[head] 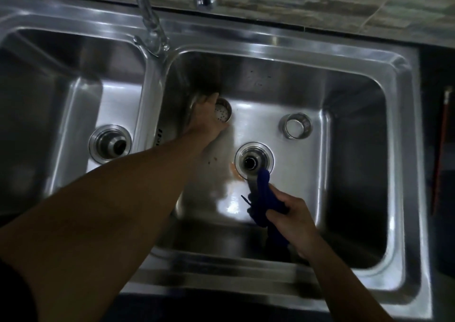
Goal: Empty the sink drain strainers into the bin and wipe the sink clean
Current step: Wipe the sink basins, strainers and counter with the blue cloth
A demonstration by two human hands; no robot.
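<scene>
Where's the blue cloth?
In the head view, the blue cloth is gripped in the right hand, toward the front of the right basin, its tip at the edge of the open drain; the left hand holds a strainer farther back.

We are seeing a dim, slightly blurred picture; glare is glinting off the sink floor (234, 206) toward six o'clock, shadows are filling its three o'clock wall, and edges are bowing.

Steel dbl sink (406, 149): one strainer (295, 126) upright on R basin floor, near drain (254, 160).
</scene>
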